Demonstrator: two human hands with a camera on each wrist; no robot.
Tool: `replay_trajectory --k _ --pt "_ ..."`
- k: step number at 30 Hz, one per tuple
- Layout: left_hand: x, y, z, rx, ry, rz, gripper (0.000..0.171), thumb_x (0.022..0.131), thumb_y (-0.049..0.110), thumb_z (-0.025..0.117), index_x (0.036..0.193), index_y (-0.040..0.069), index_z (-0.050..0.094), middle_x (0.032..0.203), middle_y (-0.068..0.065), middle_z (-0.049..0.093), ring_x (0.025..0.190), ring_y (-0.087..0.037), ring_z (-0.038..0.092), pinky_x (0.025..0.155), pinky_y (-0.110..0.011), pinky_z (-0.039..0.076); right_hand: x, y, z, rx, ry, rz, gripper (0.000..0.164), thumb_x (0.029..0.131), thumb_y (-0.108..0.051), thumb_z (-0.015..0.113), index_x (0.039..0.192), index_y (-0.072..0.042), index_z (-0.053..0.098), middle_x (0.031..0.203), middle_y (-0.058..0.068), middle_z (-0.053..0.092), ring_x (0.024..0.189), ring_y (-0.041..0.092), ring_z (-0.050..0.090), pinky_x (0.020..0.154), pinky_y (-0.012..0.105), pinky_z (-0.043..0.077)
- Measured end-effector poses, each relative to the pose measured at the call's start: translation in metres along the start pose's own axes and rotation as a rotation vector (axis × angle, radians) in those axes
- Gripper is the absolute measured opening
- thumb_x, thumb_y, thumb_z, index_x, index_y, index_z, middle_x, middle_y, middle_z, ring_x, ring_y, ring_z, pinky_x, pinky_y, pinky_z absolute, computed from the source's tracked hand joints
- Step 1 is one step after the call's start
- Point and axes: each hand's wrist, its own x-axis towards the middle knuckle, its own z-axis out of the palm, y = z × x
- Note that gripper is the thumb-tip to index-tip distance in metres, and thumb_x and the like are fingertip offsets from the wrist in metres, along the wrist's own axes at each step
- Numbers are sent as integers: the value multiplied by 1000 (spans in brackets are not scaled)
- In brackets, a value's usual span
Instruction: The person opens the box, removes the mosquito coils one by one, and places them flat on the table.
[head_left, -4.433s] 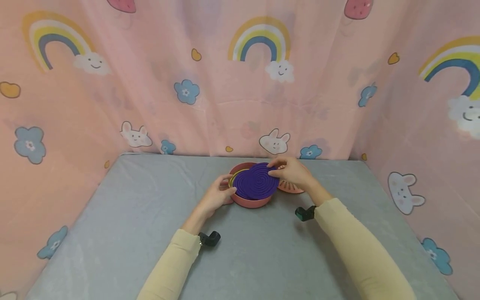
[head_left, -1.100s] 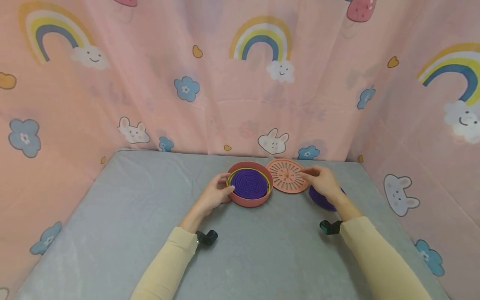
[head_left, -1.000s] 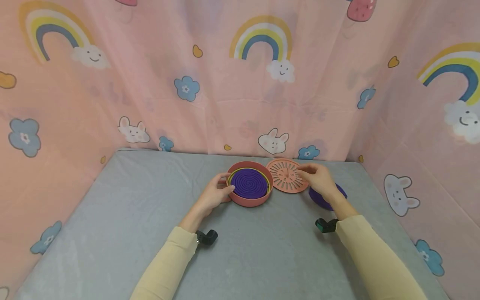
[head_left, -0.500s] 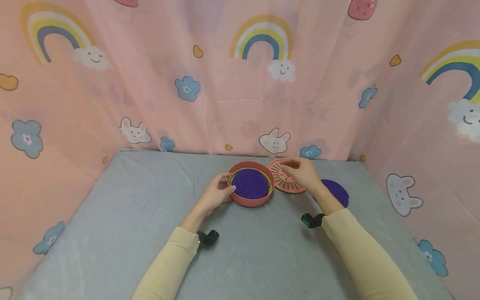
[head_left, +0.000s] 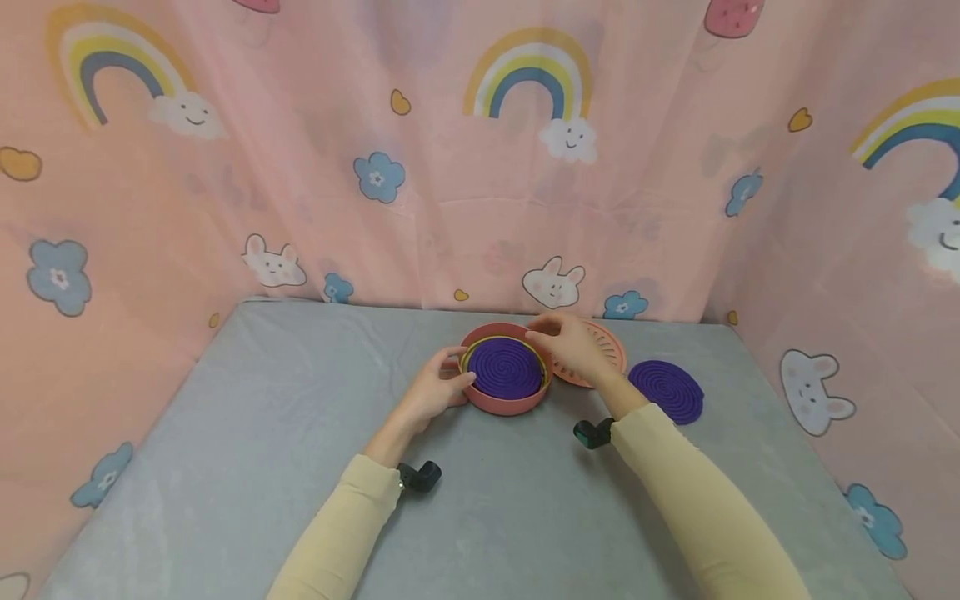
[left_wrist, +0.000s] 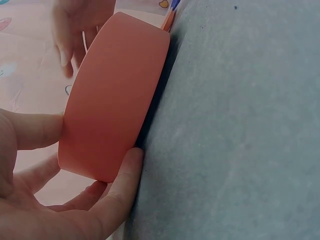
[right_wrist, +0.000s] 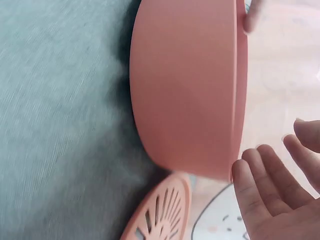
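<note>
A pink round mosquito-coil box (head_left: 501,407) stands on the table, its lid off. Inside lies a purple spiral mosquito coil (head_left: 504,367), with a yellow edge (head_left: 543,364) showing around it. My left hand (head_left: 433,390) grips the box at its left side, thumb at the rim; in the left wrist view its fingers wrap the box's wall (left_wrist: 112,95). Above the right rim, my right hand (head_left: 572,344) holds nothing. Its fingers (right_wrist: 248,192) are loosely bent close to the rim in the right wrist view.
Right of the box lies the slotted pink lid (head_left: 611,348), partly hidden behind my right hand. Farther right, another purple mosquito coil (head_left: 667,392) lies flat on the grey tablecloth (head_left: 510,508). A patterned pink curtain (head_left: 442,233) encloses the back and sides.
My right hand lifted one purple coil out of the box, laid it on the table at the right, and came back over the box's right rim. My left hand stayed on the box.
</note>
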Motion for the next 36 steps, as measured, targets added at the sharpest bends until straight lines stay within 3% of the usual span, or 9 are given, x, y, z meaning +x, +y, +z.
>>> replay_trajectory --k 13,19,36 --pt "0 1 0 4 2 -2 50 100 12 66 147 12 49 142 -21 46 121 -32 57 87 -39 60 20 -9 30 -182 -18 -77 33 100 -24 65 128 -6 67 123 14 68 116 32 62 100 50 51" --pt "0 1 -1 -13 -3 5 50 100 10 65 148 10 49 141 -23 46 119 -32 58 88 -41 59 24 -11 38 -182 -73 -94 35 100 -19 64 131 -2 64 127 18 65 119 34 60 103 51 49" --pt "1 -1 0 -14 -2 0 50 101 11 65 148 12 49 142 -23 45 119 -32 59 87 -40 60 25 -10 45 -247 -91 -80 34 97 -17 68 128 -2 66 127 18 66 121 34 59 107 51 45"
